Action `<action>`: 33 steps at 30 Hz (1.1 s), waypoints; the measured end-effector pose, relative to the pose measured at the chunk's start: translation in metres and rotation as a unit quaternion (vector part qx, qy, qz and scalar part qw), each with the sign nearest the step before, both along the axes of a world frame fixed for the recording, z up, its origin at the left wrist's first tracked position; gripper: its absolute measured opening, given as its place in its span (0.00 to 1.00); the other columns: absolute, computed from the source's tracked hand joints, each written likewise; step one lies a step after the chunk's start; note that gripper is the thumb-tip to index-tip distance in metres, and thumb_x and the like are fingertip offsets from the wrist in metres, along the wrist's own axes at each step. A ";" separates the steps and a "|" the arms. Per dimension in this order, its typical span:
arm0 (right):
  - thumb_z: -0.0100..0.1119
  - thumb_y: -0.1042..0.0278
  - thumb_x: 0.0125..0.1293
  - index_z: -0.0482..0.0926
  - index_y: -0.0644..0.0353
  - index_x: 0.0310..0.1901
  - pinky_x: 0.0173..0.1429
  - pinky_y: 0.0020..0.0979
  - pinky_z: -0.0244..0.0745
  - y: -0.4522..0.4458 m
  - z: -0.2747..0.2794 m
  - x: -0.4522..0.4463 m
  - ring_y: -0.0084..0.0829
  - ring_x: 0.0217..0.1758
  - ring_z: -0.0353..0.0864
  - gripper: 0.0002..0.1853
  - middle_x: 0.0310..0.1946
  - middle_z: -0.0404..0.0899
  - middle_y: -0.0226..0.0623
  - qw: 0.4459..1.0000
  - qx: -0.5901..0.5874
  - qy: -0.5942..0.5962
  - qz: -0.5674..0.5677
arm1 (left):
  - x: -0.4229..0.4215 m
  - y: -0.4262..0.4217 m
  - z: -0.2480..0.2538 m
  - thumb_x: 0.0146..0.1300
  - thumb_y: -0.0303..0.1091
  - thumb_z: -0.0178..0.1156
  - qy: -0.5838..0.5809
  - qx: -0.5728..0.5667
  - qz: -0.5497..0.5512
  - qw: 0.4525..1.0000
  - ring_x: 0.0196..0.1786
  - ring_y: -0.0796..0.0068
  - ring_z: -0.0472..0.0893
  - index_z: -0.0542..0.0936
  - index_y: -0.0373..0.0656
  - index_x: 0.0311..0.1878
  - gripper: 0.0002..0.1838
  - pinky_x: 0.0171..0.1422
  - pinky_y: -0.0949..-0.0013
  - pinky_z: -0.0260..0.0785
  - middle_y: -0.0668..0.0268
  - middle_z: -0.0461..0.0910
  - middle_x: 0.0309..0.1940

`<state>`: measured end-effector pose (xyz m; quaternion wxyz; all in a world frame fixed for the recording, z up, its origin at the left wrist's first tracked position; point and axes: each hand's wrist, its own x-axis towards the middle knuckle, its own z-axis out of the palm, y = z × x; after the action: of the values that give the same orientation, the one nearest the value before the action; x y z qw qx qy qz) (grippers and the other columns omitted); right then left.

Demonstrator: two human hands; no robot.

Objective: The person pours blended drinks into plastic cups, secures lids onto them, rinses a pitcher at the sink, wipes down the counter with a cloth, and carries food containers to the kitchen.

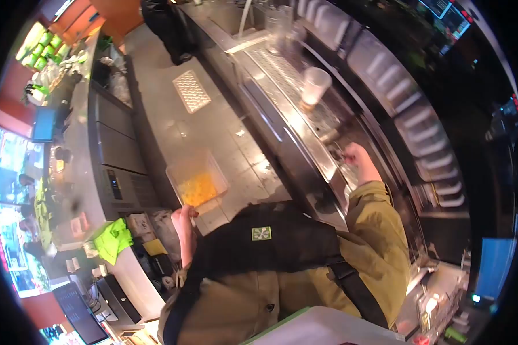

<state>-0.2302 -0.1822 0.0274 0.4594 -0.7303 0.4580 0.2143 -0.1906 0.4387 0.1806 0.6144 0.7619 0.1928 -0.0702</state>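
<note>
The person wore an olive-tan garment (218,307) with a loose right sleeve (380,224) and a dark round button (270,307) at lower center, beneath a black apron (296,244) bearing a square green patch (261,234) with a pale, branching mark.

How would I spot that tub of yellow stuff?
Find the tiled floor beside the steel counter. Over its near end, the left hand holds a clear tub. Yellow contents set it apart from the pale cup on that counter.
</note>
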 end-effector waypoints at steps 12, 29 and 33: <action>0.79 0.72 0.36 0.50 0.60 0.70 0.73 0.39 0.52 0.077 0.042 0.190 0.37 0.70 0.58 0.58 0.66 0.59 0.43 0.783 -0.228 -0.556 -0.160 | 0.257 -0.017 -0.046 0.52 0.35 0.56 0.052 -0.137 0.027 0.989 0.22 0.70 0.76 0.79 0.32 0.26 0.13 0.31 0.70 0.66 0.59 0.77 0.18; 0.79 0.63 0.39 0.66 0.61 0.59 0.59 0.35 0.71 0.107 0.124 0.755 0.36 0.55 0.74 0.43 0.53 0.74 0.43 0.779 -0.153 -0.607 -0.035 | 0.812 -0.207 0.039 0.53 0.36 0.57 -0.066 -0.286 -0.067 0.954 0.22 0.72 0.75 0.77 0.34 0.26 0.12 0.30 0.71 0.65 0.61 0.76 0.20; 0.79 0.63 0.40 0.63 0.56 0.60 0.58 0.33 0.70 0.085 0.137 0.931 0.33 0.54 0.75 0.44 0.54 0.75 0.41 0.797 -0.151 -0.585 -0.019 | 0.944 -0.247 0.022 0.51 0.32 0.57 -0.090 -0.270 -0.080 0.955 0.22 0.74 0.72 0.77 0.35 0.29 0.09 0.29 0.71 0.63 0.64 0.74 0.21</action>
<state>0.7012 -0.0969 0.1643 0.5275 -0.7680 0.1427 -0.3341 0.7536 0.1919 0.2026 0.8040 0.5841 0.0489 -0.1000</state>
